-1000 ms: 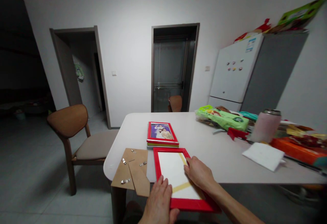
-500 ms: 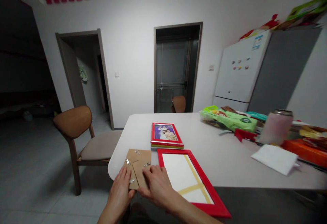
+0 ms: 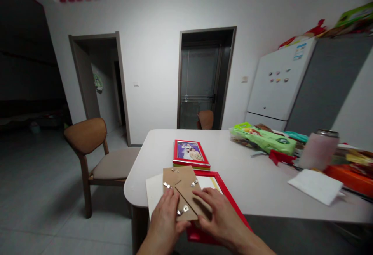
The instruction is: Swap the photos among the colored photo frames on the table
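Note:
A brown picture frame backing board (image 3: 180,185) with metal clips is held between my two hands, above the table's near edge. My left hand (image 3: 166,212) grips its lower left side, thumb along the bottom edge. My right hand (image 3: 217,212) closes on the lower right side. Beneath the board lies a red picture frame (image 3: 229,191), partly covered; a strip of its white inside with yellow tape shows. At the left, a white sheet (image 3: 153,189) sticks out from under the board. Behind stands a short stack topped by a red-framed photo (image 3: 190,152).
On the white table (image 3: 230,165), a green packet (image 3: 266,138), a pink jar (image 3: 319,150), a white tissue (image 3: 316,185) and an orange box (image 3: 346,179) sit to the right. A brown chair (image 3: 87,136) stands at the left.
Both hands have moved right, carrying the backing board from the table's left corner to over the red frame. The white sheet at the left is now uncovered.

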The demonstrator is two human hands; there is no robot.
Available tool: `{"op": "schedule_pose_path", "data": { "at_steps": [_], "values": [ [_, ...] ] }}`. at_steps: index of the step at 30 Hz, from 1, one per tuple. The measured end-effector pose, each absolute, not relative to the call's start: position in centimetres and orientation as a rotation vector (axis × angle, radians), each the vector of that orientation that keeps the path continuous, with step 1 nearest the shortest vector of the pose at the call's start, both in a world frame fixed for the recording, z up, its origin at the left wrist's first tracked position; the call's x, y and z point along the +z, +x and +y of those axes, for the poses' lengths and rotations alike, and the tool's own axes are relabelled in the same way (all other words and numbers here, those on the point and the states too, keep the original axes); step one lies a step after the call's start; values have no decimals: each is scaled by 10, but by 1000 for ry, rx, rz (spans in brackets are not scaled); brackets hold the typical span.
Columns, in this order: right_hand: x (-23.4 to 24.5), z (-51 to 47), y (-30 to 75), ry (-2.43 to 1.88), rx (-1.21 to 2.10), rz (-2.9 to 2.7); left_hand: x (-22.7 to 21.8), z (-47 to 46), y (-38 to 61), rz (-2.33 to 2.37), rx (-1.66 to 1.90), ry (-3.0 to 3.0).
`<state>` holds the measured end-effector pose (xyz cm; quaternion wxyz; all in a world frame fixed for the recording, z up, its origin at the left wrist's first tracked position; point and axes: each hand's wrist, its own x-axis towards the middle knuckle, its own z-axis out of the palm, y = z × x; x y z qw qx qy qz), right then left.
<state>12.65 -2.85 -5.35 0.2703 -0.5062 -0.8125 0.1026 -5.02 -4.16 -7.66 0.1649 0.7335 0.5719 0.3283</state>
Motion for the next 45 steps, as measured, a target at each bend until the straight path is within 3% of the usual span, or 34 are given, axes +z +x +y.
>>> {"op": "schedule_pose_path", "data": {
  "at_steps": [7,12,20,24,32,41,45],
  "values": [
    [-66,-35,196,-1586,306,-2129,-74,-42,10,1405,801,2119],
    [-79,-29,202,-1628,334,-2109,-65,-47,-1,1384,702,2175],
    [-76,-25,187,-1722,281,-2155,-91,-46,-85,1866,412,2257],
    [-73,-24,190,-1657,343,-2035,-101,-31,-91,1898,571,2252],
    [-55,-22,213,-1497,655,-1540,-62,-39,-30,1611,979,2211],
    [-38,-26,235,-1394,594,-1375,-68,-38,61,1595,354,2412],
    [-40,-29,238,-1413,628,-1417,-69,-44,67,1634,241,2386]
  ]
}}
